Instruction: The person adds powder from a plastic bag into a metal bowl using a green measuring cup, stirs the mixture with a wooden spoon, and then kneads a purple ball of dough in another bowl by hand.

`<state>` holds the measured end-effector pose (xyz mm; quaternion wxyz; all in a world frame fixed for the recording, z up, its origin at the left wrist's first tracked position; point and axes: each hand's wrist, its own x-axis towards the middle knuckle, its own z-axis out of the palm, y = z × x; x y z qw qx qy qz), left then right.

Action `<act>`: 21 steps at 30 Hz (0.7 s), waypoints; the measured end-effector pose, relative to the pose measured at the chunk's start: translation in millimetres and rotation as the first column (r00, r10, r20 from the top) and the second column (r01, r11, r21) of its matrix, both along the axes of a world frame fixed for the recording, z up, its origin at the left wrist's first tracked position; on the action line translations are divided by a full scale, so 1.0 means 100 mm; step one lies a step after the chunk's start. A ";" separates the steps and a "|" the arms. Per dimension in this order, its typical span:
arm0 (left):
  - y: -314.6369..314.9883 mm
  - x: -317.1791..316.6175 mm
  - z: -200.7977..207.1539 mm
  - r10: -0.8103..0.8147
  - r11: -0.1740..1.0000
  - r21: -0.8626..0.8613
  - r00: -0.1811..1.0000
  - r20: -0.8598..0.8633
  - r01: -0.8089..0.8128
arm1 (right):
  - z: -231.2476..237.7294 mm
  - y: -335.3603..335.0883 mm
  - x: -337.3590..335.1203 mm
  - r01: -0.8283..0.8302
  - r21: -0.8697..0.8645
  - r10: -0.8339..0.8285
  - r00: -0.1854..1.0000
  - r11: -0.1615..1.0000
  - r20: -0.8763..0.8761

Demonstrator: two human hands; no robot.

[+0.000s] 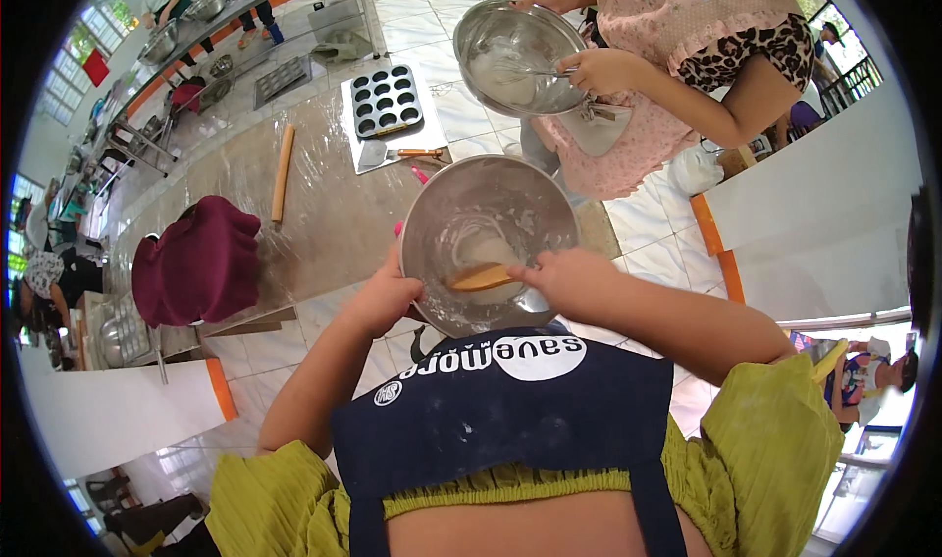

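A large steel mixing bowl (540, 189) tilts toward me, close against my dark apron. Pale batter or dough smears its inside wall and pools at the bottom. My left hand (383, 297) is closed on the bowl's left rim. Inside the bowl, my right hand (574, 284) grips the handle of a wooden spoon (479, 278), whose blurred head lies against the pale mix. Across from me, a person in a pink apron tips a second steel bowl (476, 52) and holds a whisk (535, 70) in its white mixture.
On the plastic-covered table (329, 213) lie a rolling pin (283, 174), a dark muffin tin (387, 101) on a white board, and a wooden-handled scraper (412, 153). A maroon cloth (201, 263) covers something at the left. More people and bowls are at a far-left counter.
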<state>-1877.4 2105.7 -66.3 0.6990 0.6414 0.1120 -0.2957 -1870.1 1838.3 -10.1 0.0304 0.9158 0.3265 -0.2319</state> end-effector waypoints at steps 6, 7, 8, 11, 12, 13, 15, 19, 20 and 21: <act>0.00 0.09 0.17 -0.138 0.988 0.070 0.989 0.055 0.134 | 0.29 0.06 0.25 0.016 -0.014 -0.013 0.981 1.000 0.193; 0.01 0.16 0.17 -0.132 0.990 0.064 0.990 0.056 0.128 | 0.26 0.12 0.23 0.009 -0.020 -0.005 0.981 1.000 0.193; 0.05 0.24 0.17 -0.208 0.974 0.092 0.978 0.006 0.206 | 0.21 0.19 0.17 -0.026 -0.056 0.034 0.990 0.998 0.134; 0.21 0.39 0.04 -0.279 0.956 0.076 0.959 -0.060 0.283 | 0.13 0.10 0.13 -0.165 -0.070 0.167 0.986 0.984 0.027; 0.27 0.42 0.00 -0.286 0.957 0.040 0.956 -0.068 0.289 | 0.12 0.06 0.15 -0.255 -0.046 0.255 0.967 0.966 -0.011; 0.29 0.47 0.02 -0.314 0.949 0.008 0.947 -0.062 0.315 | 0.16 0.07 0.21 -0.257 -0.046 0.257 0.966 0.965 -0.016; 0.38 0.57 0.03 -0.358 0.933 0.011 0.932 -0.047 0.359 | 0.31 0.10 0.34 -0.052 -0.073 0.054 0.998 0.996 0.021; 0.35 0.63 0.23 -0.457 0.889 0.018 0.889 -0.024 0.457 | 0.30 0.22 0.28 -0.024 -0.014 0.025 0.997 1.000 0.078; 0.34 0.64 0.26 -0.460 0.887 0.019 0.886 -0.054 0.461 | 0.17 0.23 0.17 -0.110 -0.026 0.112 0.992 0.994 0.057; 0.34 0.64 0.24 -0.460 0.887 0.021 0.886 -0.051 0.462 | 0.11 0.23 0.11 -0.196 -0.036 0.197 0.980 0.980 0.034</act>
